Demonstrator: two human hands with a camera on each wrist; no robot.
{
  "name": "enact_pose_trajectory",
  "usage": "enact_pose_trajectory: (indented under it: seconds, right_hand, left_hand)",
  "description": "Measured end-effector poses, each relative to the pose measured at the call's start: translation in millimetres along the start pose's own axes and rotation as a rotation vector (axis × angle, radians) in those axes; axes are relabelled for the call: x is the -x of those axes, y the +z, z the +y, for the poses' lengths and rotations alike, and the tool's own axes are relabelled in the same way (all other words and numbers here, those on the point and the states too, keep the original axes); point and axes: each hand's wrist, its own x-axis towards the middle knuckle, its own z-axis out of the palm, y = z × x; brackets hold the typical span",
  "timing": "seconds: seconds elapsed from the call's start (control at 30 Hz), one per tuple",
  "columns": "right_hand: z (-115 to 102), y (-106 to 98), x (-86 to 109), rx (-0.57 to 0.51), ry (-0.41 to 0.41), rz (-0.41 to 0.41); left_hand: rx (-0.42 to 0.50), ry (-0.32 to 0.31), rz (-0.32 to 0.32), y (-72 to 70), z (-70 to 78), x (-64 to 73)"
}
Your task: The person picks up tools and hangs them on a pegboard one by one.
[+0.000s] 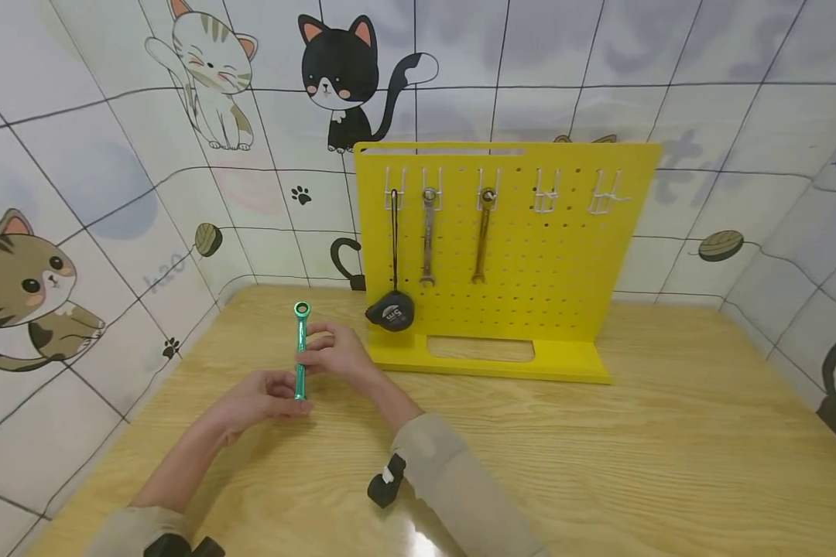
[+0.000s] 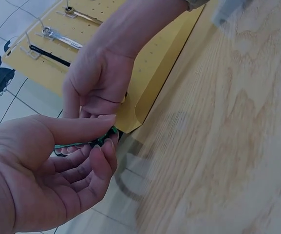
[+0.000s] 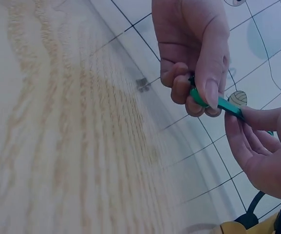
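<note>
A shiny green combination wrench (image 1: 302,333) stands nearly upright over the left part of the table, its ring end at the top. Down at its lower end, my left hand (image 1: 254,401) pinches it between thumb and fingers. My right hand (image 1: 341,357) reaches in from the other side and pinches the shaft around the middle. In the right wrist view, the left thumb lies over the lower end of the wrench (image 3: 230,107), and part of the shaft shows between the two hands. Fingers hide most of the wrench in the left wrist view.
Behind the hands a yellow pegboard (image 1: 501,302) stands on the wooden table (image 1: 669,456). From its white hooks hang a black tape measure (image 1: 392,311), a silver wrench (image 1: 428,240) and a bronze-coloured wrench (image 1: 483,240). More hooks (image 1: 546,199) sit further right. Cat-patterned walls enclose the table.
</note>
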Motion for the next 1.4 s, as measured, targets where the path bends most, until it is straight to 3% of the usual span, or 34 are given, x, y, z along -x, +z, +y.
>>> enact_pose_trajectory:
  seconds: [0.33,0.5,0.73,1.0,1.23,1.4]
  right_hand:
    - [-14,-8,10.4,0.069,-0.127,0.023]
    - [-20,-14,13.0,0.068,-0.220,0.020]
    - [-34,-29,19.7,0.095,-0.316,0.085]
    - [-49,-54,31.9,0.129,-0.361,0.147]
    - [-55,-79,41.8,0.154,-0.349,0.208]
    - [-60,-96,51.9,0.168,-0.354,0.252]
  left_hand:
    - [-0.037,0.034,0.000,6.9,5.0,-11.4]
    - [-0.065,0.060,0.065,12.0,9.2,-16.9]
    - [-0.147,0.086,0.178,24.1,23.6,-28.8]
    - [-0.151,0.103,0.244,44.3,40.5,-47.3]
    - [-0.165,0.148,0.249,66.9,53.1,-65.8]
    - [-0.117,0.160,0.254,82.9,59.6,-77.2]
